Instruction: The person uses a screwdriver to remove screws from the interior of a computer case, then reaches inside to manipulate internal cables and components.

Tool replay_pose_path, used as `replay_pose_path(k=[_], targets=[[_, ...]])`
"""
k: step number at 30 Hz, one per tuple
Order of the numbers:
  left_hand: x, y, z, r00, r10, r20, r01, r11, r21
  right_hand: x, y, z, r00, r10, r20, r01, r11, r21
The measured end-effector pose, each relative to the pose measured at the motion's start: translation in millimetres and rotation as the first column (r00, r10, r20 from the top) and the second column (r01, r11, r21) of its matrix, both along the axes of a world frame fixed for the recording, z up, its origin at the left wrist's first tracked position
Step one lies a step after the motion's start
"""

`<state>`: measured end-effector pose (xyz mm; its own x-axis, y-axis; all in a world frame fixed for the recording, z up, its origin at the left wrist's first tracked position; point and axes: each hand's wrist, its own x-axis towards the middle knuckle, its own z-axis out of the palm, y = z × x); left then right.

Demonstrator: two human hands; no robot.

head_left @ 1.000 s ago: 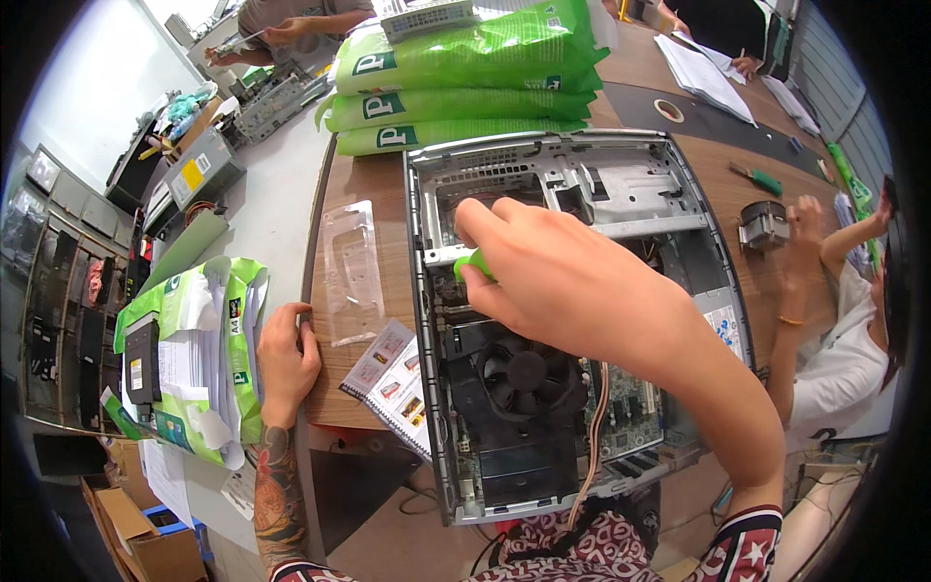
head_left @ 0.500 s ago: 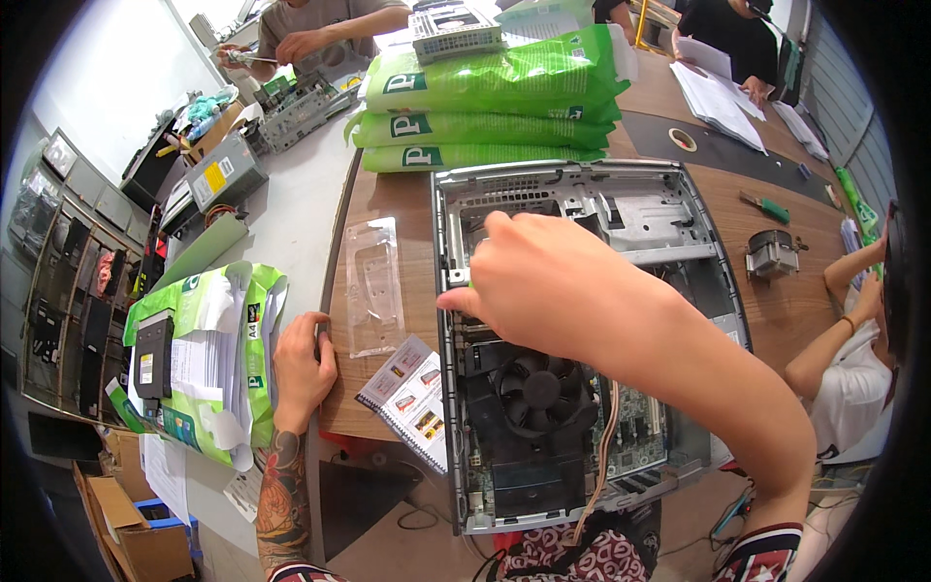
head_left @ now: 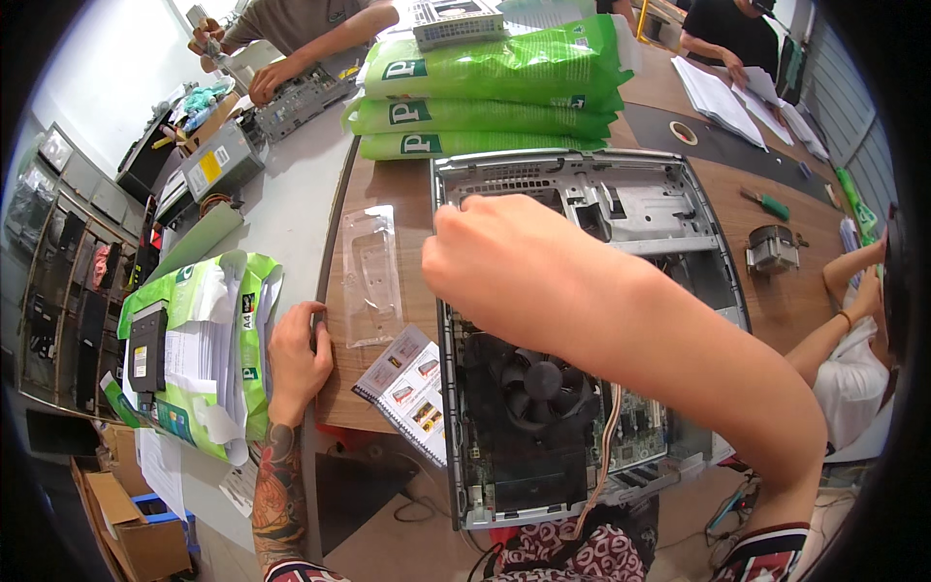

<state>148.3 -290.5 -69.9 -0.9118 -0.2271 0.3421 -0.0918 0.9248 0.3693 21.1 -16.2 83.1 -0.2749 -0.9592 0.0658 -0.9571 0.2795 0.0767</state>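
An open grey computer case (head_left: 669, 209) lies flat on the wooden table (head_left: 393, 194), with a black cooling fan (head_left: 543, 383) in its lower half. My right hand (head_left: 514, 262) reaches into the case's upper left part, knuckles up and fingers curled down. The fingertips, and anything between them, are hidden. My left hand (head_left: 296, 359) grips the table's left edge, beside a clear plastic blister tray (head_left: 370, 276) and a small spiral booklet (head_left: 407, 383).
Three green packs (head_left: 485, 87) are stacked behind the case. An opened green pack of paper (head_left: 194, 339) lies at the left. A green-handled screwdriver (head_left: 771, 204) and a metal cooler part (head_left: 773, 247) sit right of the case. Other people work at the top (head_left: 291, 48) and the right (head_left: 853, 330).
A small green piece showed at my right fingertips a second ago; now the hand has sunk into the case and it is out of sight. My left hand stays on the table edge.
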Motion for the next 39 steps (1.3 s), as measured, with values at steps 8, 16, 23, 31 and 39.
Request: replay_pose_path(k=[8,16,23,31,39], targets=[[0.7,-0.9,-1.0,1.000,-0.006,0.001,0.006,1.000,-0.007,-4.9,8.3,-12.1,1.000,0.025,0.009,-0.021,0.949,-0.314],[2.3,0.5,0.9,1.000,0.012,-0.026,-0.012,1.000,-0.001,-8.2,9.9,-24.3,0.946,-0.023,0.324,0.180,0.866,-0.466],[0.3,-3.4,-5.1,0.996,-0.048,-0.071,0.046,0.999,-0.023,-2.0,25.8,-23.5,0.901,-0.105,0.420,0.322,0.811,-0.489],[-0.7,-2.8,-4.5,0.997,-0.041,-0.071,0.038,0.998,-0.048,2.0,22.3,-29.7,0.950,-0.008,0.312,0.167,0.859,-0.484],[0.5,-0.5,0.8,1.000,0.014,0.010,-0.013,0.999,-0.031,5.5,21.0,-30.4,0.971,0.003,0.240,0.119,0.863,-0.491]])
